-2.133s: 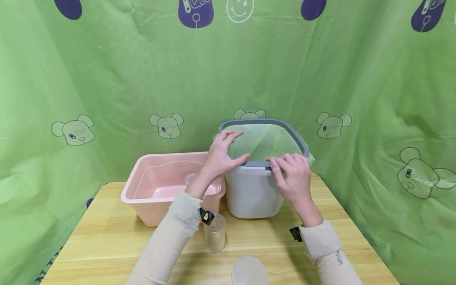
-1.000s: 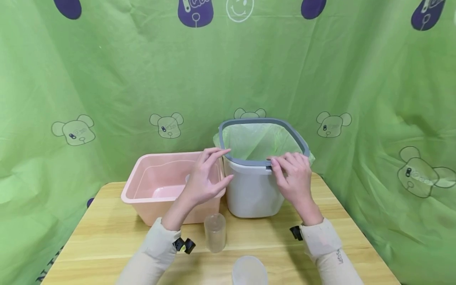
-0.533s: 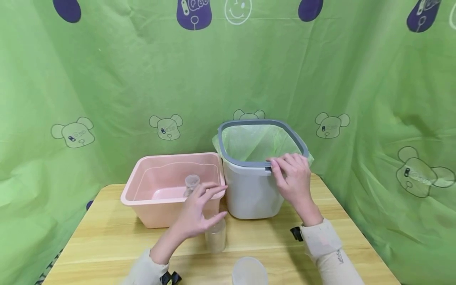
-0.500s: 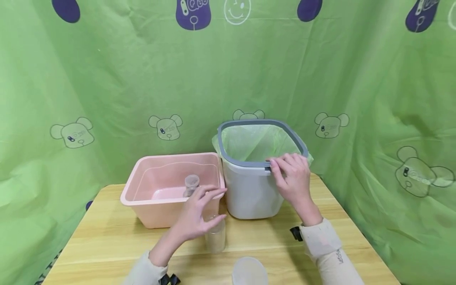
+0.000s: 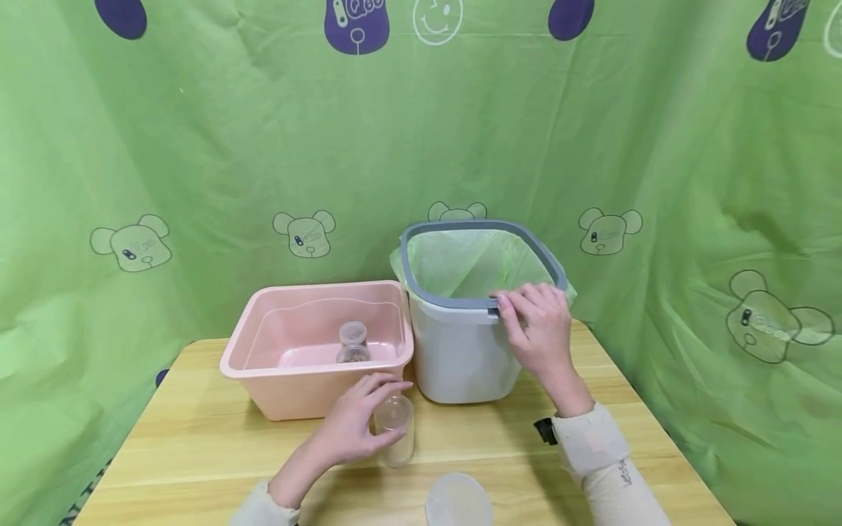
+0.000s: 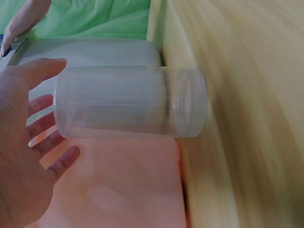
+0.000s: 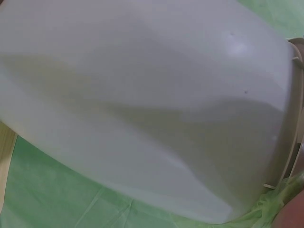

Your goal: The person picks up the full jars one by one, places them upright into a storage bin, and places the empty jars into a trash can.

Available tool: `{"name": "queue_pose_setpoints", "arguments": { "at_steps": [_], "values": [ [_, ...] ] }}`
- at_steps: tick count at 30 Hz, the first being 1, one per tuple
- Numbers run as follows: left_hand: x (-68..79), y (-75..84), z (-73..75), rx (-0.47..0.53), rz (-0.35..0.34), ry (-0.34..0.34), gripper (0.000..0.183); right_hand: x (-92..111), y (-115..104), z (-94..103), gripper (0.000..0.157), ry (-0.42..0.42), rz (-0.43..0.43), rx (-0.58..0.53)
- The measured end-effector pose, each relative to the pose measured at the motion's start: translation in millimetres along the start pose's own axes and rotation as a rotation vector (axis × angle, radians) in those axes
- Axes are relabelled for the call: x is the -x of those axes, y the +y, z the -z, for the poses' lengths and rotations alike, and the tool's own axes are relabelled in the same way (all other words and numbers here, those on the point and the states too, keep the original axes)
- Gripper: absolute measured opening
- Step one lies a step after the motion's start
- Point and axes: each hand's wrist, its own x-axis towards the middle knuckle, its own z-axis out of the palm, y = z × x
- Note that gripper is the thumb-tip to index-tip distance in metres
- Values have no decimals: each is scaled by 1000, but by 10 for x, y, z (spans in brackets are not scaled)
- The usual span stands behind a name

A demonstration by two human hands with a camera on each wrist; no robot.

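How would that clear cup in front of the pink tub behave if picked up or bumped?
The clear cup looks light: no contents show through its transparent walls. Being taller than wide, it might tip if knocked near the top. Its round side would probably let it roll afterwards.

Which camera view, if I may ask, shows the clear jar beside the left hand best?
The left wrist view, because the clear jar appears large there, its side visible almost end to end. The head view shows it smaller, from above, partly behind the left hand; the right wrist view does not show it.
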Motion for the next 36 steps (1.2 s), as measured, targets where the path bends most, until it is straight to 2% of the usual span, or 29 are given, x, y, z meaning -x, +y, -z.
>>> {"name": "queue_pose_setpoints", "arguments": {
  "at_steps": [9,20,27,31,36],
  "values": [
    [33,-57,-107,-11,-3,-23,60,3,-7,17,29,-8,-2,-4],
    [33,-63,-110,-3,6,-38,55,2,-8,18,29,-3,0,2],
    [25,-11,-32,40,28,-29,52,-4,-22,23,31,-10,-1,6],
    [0,41,56,76,35,7,53,-1,-25,27,31,-11,3,5],
    [-51,99,182,89,4,67,53,3,-26,32,30,-7,-3,2]
  ]
}}
